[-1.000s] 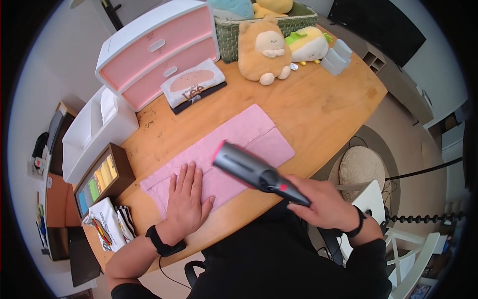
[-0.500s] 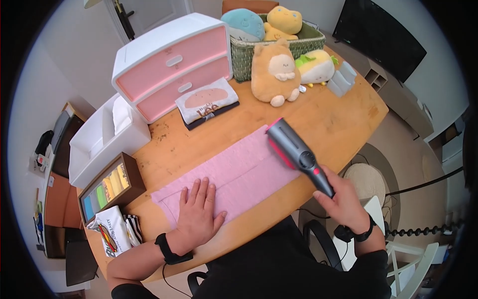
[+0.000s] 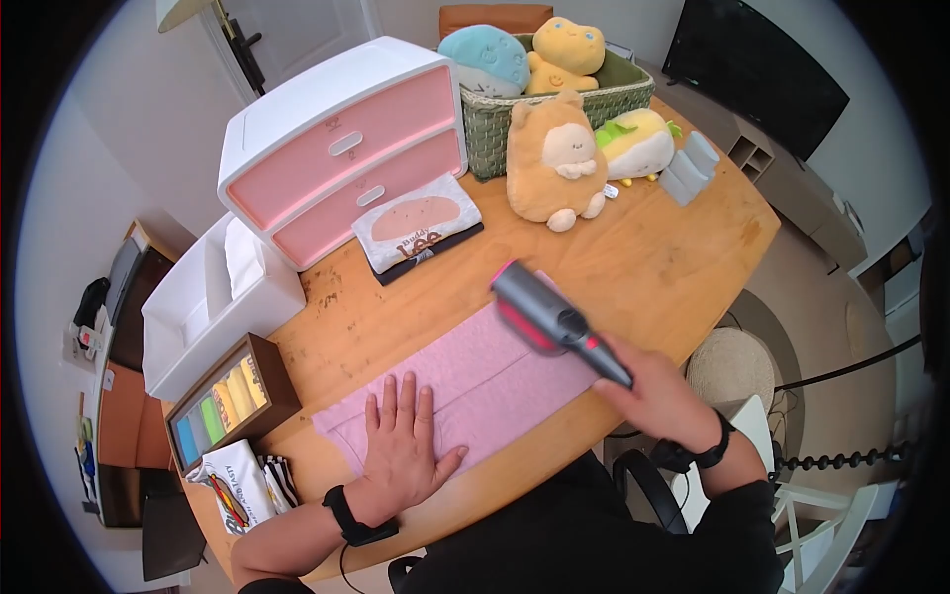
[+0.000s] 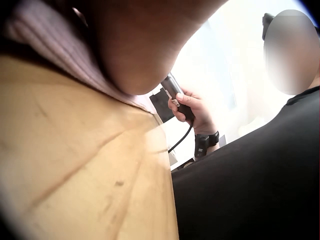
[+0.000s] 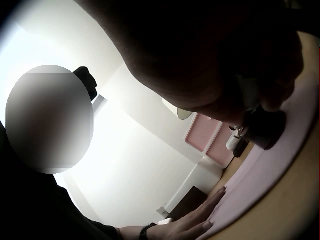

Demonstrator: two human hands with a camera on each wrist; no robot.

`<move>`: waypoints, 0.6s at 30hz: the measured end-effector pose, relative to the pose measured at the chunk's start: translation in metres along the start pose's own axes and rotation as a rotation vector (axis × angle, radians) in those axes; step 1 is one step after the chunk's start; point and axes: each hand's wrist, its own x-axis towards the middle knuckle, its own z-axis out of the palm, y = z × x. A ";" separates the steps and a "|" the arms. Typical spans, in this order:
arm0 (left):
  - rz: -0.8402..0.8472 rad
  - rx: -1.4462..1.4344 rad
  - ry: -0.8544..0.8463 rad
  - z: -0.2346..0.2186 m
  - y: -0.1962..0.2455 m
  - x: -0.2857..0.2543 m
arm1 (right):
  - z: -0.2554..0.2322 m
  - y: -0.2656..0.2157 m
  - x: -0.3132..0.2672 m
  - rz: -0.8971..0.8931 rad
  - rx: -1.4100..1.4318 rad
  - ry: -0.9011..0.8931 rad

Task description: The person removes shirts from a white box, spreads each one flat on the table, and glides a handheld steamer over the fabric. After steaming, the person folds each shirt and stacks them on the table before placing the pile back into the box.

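Near the table's (image 3: 534, 460) front edge, left hand (image 3: 406, 450) spread flat on pink cloth (image 3: 465, 386), right hand (image 3: 658, 391) gripping grey handheld appliance (image 3: 539, 312). Best: cloth taut, slow flat strokes.

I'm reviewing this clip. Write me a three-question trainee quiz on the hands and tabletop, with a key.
1. True or false: the left hand rests, fingers extended, on the flat pink fabric.

2. What does the right hand grip?
A) A tan plush bear
B) A dark grey handheld appliance with pink trim
C) A green woven basket

3. Fill in: the white plastic cabinet has ___ pink drawer fronts showing.

Key: 1 true; 2 B; 3 two.
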 end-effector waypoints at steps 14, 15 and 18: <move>0.003 0.025 0.012 0.000 0.000 0.002 | 0.016 -0.009 0.004 -0.096 -0.004 -0.074; 0.001 0.015 0.020 0.000 0.000 0.002 | 0.009 -0.009 0.005 -0.036 -0.029 -0.077; -0.006 -0.014 0.025 0.000 0.002 0.000 | -0.002 0.013 0.007 0.026 -0.021 0.103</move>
